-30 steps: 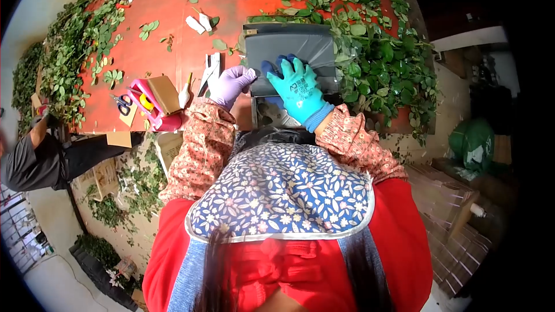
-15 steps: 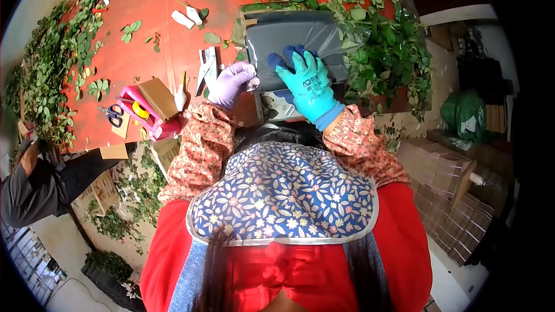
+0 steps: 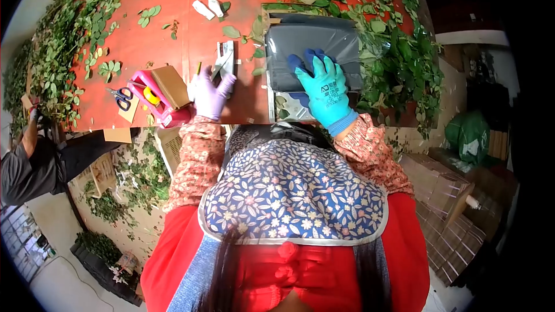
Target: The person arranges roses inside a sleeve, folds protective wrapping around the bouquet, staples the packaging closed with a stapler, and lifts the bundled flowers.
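Observation:
My right hand, in a teal glove with dark blue fingertips, lies with fingers spread on the dark plastic-wrapped stack. My left hand, in a thin purple glove, is over the red table, its thumb and fingers apart. It is beside a white-headed bud, partly hidden, and just below the silver pruning shears. Whether its fingers touch either one is unclear. To its left stands a pink tape dispenser with yellow inside and a brown cardboard piece against it.
Blue-handled scissors lie left of the dispenser. White-wrapped buds and loose leaves are scattered on the red table. Leafy stems are heaped at right, back and far left. Another person's arm is at the left edge.
My left hand has left the edge of the dark stack, moved left towards the shears and bud, and opened its fingers. My right hand stays on the stack. The camera view has shifted slightly.

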